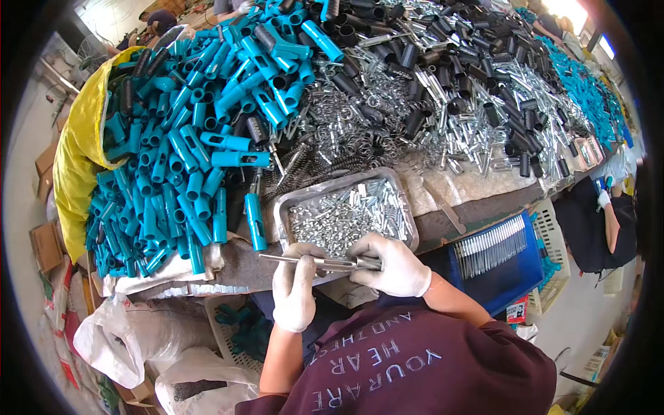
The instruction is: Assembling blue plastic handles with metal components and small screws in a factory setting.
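Note:
Both my hands wear white gloves and meet in front of the metal tray. My left hand (296,290) pinches a slim silver metal rod with a thicker sleeve-like section (335,264). The rod's thin end sticks out to the left. My right hand (393,267) grips the thicker right end, and its fingers partly cover that end. Just beyond my hands lies the shallow grey tray (405,200), holding many small silver metal parts and short pins. A teal slotted tube (254,221) lies left of the tray.
Teal tubes (187,149) pile up at left beside a yellow sack (79,152). Springs (366,117), black sleeves (532,142) and silver pins cover the bench. A blue tray (498,256) of metal rods sits at right. Other people (609,214) are nearby.

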Available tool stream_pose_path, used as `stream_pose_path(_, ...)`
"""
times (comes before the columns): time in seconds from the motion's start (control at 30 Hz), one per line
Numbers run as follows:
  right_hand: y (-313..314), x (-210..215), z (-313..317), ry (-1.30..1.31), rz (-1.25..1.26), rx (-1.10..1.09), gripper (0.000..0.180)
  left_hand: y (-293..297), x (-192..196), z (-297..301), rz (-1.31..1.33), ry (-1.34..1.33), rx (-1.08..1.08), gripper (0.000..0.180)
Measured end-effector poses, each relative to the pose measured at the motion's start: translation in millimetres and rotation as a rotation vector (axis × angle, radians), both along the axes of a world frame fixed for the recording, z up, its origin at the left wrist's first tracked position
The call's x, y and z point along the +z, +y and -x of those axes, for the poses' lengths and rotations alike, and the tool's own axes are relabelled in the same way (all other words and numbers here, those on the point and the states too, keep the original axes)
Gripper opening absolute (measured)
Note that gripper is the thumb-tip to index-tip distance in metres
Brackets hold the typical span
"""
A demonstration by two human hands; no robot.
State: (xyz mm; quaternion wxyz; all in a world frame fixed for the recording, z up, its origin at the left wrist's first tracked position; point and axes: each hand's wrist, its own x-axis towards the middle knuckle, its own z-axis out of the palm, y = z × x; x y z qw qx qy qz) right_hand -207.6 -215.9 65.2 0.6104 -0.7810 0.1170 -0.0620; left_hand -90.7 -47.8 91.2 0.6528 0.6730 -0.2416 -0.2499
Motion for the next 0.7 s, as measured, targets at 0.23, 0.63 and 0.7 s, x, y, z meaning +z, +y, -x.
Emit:
stream_pose_path(0.23,6.0,-10.7,3.6,0.227,-0.791,0.064,0.023,4.2,-1.8,-2.6,-0.025,0.041,-0.013,0.027)
stream_pose_path(0.63,20.4,-9.8,-1.7,0.147,-1.265,-0.032,0.066,-21.7,19.6,7.0,-0.149,-0.823,-0.364,0.025)
stream_pose_path(0.7,8.1,-16.6,5.5,0.056,-1.214,0.144,0.055,-19.3,23.0,9.9,-0.058,-0.728,-0.167,0.015)
